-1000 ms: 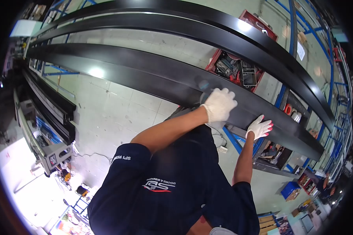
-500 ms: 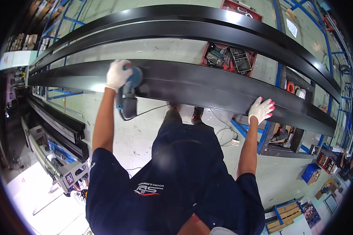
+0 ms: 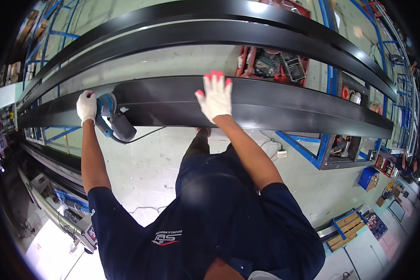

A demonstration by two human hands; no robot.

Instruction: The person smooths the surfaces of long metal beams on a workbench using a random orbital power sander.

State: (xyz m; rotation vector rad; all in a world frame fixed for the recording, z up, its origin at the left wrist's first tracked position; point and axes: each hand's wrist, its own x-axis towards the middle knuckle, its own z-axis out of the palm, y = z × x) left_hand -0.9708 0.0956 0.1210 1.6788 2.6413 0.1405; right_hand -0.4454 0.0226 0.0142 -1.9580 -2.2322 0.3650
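Observation:
A long dark metal profile [image 3: 284, 105] spans the view in front of me. Near its left part, my left hand [image 3: 86, 107], in a white glove, is closed on a blue sander [image 3: 108, 106]. The sander's round head rests at the profile's surface, and its dark box [image 3: 122, 128] hangs over the near edge with a cable trailing right. My right hand [image 3: 215, 98], gloved in white with pink-red fingertips, lies flat on the middle of the profile, fingers spread and holding nothing.
Two more dark profiles [image 3: 196, 33] run beyond the first. Behind them are a red toolbox [image 3: 252, 61] and blue racks [image 3: 331, 79]. Tools sit in a frame compartment [image 3: 340, 147] at right. A white plug block [image 3: 282, 153] lies on the floor. Another person [image 3: 408, 165] is at far right.
My left hand has moved left along the profile with the sander. My right hand has shifted far left, from the profile's right part to its middle. The view has shifted slightly.

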